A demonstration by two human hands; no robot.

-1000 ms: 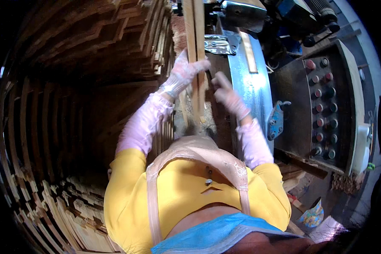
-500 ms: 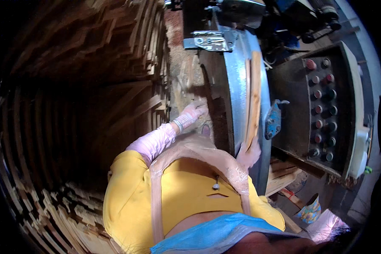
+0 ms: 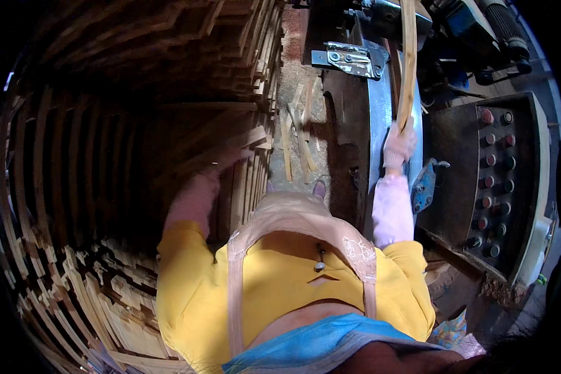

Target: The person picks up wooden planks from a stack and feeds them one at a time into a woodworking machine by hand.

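Note:
My right hand (image 3: 400, 148), in a pale glove, is closed around the near end of a long wooden strip (image 3: 409, 68). The strip runs away from me along the metal machine table (image 3: 380, 93), up to the dark machine head (image 3: 396, 19). To the left, my left hand (image 3: 232, 156) reaches to the edge of the stacked wood, close beside a protruding board end (image 3: 253, 136). Motion and shadow smear its fingers, so whether it grips anything is unclear. A second, thinner strip (image 3: 395, 75) lies along the table beside the first.
Tall stacks of wooden strips (image 3: 265, 68) fill the left side. Loose offcuts (image 3: 300, 137) lie on the dusty floor between stack and machine. A metal bracket (image 3: 349, 59) juts from the table's left edge. At right stand a blue clamp-like fitting (image 3: 425, 187) and a button panel (image 3: 495, 181).
My right hand has moved forward along the table, and the wooden strip now reaches the machine head. My left hand has swung left from above the floor to the wood stack.

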